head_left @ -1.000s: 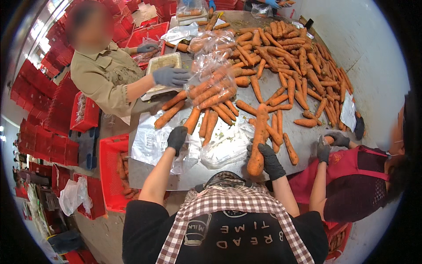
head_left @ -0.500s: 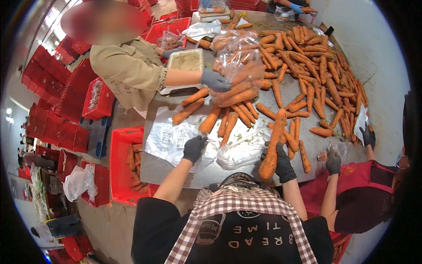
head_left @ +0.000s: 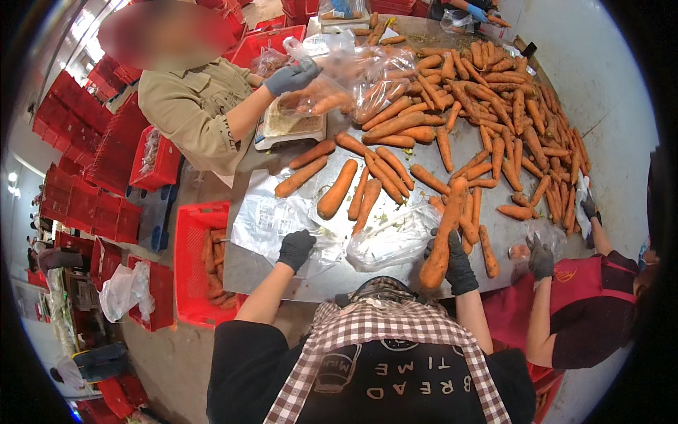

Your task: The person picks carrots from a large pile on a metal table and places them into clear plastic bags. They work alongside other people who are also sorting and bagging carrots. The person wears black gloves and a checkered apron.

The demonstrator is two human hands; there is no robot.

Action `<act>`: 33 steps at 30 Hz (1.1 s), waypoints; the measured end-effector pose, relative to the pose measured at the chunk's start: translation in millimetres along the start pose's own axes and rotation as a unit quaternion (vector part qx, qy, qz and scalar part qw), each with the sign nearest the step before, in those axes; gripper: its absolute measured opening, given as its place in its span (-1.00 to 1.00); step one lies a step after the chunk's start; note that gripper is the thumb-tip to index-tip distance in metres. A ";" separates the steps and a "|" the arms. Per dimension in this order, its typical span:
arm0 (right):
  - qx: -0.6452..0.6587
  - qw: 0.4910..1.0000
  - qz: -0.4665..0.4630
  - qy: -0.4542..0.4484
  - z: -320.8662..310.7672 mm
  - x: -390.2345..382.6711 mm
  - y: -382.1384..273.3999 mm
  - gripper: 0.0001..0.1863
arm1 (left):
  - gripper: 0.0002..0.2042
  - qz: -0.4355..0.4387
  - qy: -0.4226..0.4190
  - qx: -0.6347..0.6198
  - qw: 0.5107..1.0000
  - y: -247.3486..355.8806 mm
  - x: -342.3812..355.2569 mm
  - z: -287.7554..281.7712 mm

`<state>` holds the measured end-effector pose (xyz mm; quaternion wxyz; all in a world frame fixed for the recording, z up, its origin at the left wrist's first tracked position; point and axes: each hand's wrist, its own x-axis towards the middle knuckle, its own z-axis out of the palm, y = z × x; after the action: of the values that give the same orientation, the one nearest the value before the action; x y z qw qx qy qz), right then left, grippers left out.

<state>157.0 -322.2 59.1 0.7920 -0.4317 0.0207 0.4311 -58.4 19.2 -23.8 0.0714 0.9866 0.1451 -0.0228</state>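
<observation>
My right hand (head_left: 459, 267), in a dark grey glove, is closed around a large carrot (head_left: 443, 240). The carrot stands tilted above the table's near edge. My left hand (head_left: 296, 249), gloved alike, has its fingers curled at the edge of a clear plastic bag (head_left: 323, 247). White printed bags (head_left: 263, 212) lie just beyond that hand. Between my hands rests a crumpled clear bag (head_left: 388, 240). Past it, several loose carrots (head_left: 337, 189) are spread on the metal table (head_left: 332, 284).
A big carrot heap (head_left: 494, 92) covers the far right. At the far left, a co-worker's gloved hand (head_left: 293, 76) holds a bag of carrots over a scale (head_left: 293, 128). Another co-worker's hand (head_left: 541, 258) is at my right. A red crate (head_left: 191, 268) with carrots stands left.
The far-left co-worker has lifted the bag of carrots leftward to the scale, uncovering loose carrots. My left hand has shifted slightly left and nearer; my right still holds the carrot.
</observation>
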 end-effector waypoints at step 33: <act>-0.047 0.998 0.031 -0.041 19.3 -8.4 3.5 -0.44 | -0.86 0.081 -0.027 -0.105 0.991 -5.5 9.0 -0.3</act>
<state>142.7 -313.4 72.2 0.7571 -0.4496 -0.0191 0.4737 -51.4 27.0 -24.8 0.1801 0.9811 0.0646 -0.0286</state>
